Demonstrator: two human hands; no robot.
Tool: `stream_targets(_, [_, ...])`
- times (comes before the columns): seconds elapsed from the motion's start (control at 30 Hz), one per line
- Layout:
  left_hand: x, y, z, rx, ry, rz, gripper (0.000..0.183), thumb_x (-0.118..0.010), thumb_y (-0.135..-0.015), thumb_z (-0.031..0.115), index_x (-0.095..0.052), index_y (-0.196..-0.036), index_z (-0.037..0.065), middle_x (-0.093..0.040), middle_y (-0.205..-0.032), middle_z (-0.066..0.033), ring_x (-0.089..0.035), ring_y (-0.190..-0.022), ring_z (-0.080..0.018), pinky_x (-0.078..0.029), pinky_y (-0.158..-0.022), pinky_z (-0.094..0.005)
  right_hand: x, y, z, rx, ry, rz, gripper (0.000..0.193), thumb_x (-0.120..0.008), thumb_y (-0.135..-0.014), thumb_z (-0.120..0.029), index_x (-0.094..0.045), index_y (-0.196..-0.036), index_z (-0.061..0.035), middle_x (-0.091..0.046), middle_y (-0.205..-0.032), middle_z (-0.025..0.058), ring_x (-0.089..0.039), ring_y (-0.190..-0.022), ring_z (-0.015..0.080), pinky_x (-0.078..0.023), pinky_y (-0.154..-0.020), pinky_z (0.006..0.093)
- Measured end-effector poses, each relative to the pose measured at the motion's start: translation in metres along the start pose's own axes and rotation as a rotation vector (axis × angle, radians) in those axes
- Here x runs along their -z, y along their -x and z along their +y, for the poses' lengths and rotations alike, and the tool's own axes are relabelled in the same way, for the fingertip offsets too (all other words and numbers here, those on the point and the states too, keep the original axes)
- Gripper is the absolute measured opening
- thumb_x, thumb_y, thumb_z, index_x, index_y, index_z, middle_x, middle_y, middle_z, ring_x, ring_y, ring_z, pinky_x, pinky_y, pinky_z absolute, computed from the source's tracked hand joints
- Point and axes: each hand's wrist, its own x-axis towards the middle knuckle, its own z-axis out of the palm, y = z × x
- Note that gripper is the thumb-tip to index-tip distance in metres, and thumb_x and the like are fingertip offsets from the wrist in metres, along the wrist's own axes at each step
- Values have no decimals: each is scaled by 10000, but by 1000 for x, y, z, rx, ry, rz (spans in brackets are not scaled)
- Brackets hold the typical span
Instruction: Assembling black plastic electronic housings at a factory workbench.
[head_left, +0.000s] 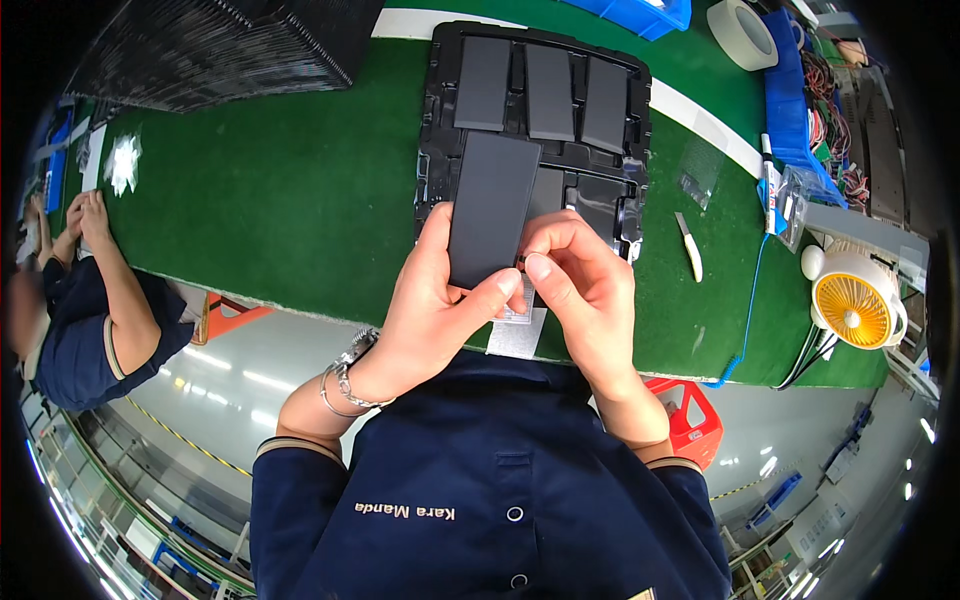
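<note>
Navy shirt [440, 460] fills the foreground. Beyond it, the left hand [425, 300] grips a black slab [492, 200] over the near left part of a tray [600, 192] on a green table [280, 200]. Right hand [585, 280]: thumb and forefinger bunched at the slab's lower right edge; whether they pinch anything, I cannot tell.

A green surface [270, 200] stretches from left to right, with a red stool [697, 425] at the near right and an orange stool [232, 317] at left. Pale streaks of light [270, 381] shine on the grey floor [312, 352], crossed by a yellow-black line [190, 437].
</note>
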Motion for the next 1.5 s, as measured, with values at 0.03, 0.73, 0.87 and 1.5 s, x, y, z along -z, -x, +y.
stream_targets(0.03, [-1,0,-1,-4,-2,4,415,-613,-949,31,-363,-1278,7,-595,-1032,-67,-646,-818,-99,-549,-682,-234,0,0,0,2,1,3,33,-572,-969,21,-565,-953,50,-521,-982,66,-608,-758,107,-505,-713,268])
stream_targets(0.73, [-4,10,3,-53,-159,107,460,-648,-915,47,-375,-1280,-13,-549,-1144,-95,-558,-1060,-137,-478,-909,-298,-4,2,4,22,81,28,95,-632,-962,-52,-620,-959,42,-588,-954,57,-605,-817,96,-497,-732,239])
stream_targets(0.87, [-5,9,1,-63,-170,113,465,-644,-920,50,-366,-1288,-16,-552,-1136,-93,-557,-1062,-136,-471,-922,-299,-3,1,6,43,91,24,95,-632,-962,-53,-614,-938,38,-585,-945,54,-593,-806,86,-492,-717,236])
stream_targets(1.5, [9,-4,-3,763,968,-604,416,-267,-1077,391,-506,-1032,54,-307,-575,71,-345,-461,-53,-290,-442,-210,29,-18,8,208,440,110,240,-679,-922,-180,-600,-832,28,-579,-1007,93,-574,-910,160,-459,-778,276])
